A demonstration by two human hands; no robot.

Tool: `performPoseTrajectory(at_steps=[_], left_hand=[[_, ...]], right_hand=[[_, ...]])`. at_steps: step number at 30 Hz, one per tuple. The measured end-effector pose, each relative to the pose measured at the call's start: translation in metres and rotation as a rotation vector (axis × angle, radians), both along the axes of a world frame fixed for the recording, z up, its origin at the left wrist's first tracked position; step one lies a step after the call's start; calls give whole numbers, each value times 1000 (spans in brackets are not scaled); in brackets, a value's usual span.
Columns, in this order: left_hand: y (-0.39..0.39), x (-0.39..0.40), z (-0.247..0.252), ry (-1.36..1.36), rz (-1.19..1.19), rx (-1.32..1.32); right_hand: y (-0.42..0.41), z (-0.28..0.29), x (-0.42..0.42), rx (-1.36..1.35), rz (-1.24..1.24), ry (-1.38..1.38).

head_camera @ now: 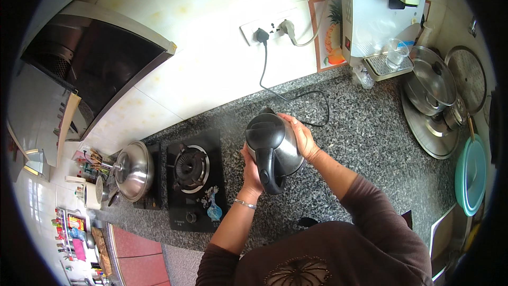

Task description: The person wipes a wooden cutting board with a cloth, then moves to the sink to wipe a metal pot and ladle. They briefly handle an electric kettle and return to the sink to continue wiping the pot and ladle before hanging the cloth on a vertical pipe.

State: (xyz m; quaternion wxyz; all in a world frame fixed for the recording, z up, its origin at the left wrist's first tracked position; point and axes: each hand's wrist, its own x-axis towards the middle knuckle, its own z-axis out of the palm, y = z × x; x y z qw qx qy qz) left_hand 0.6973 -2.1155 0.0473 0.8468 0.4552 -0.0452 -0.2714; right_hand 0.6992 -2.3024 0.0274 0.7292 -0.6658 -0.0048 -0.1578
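An electric kettle (266,132) with a black plastic lid and handle and a shiny metal body stands upright between my hands, above or on the speckled granite worktop (341,135). My left hand (252,172) is pressed to the kettle's left side, mostly hidden behind the body. On its right side, my right hand (301,137) lies with the fingers along the metal near the lid. The kettle's handle points towards me, with neither hand on it. A black power cord (263,71) runs from a wall socket (274,28) and ends behind the right hand; its far end is hidden.
Left of the kettle is a black gas hob (194,214), with a lidded metal wok (135,171) beyond it. A water dispenser (369,12) stands at the back right. Metal pots (428,83) and a turquoise basin (460,178) are on the right, near a sink (446,242).
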Motion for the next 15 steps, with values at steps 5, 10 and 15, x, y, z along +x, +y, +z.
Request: performPoseTrajectory(at_steps=[5,10,15], left_hand=[[-4,20,-16,58,-8,-38],[-11,37,-24,165,41,33],[-9,22,5,6,159,448]], right_hand=[[-9,-3,23,127,87,3],[-19,10,32,192,132,32],[-24,24,20,-28,-43,182]])
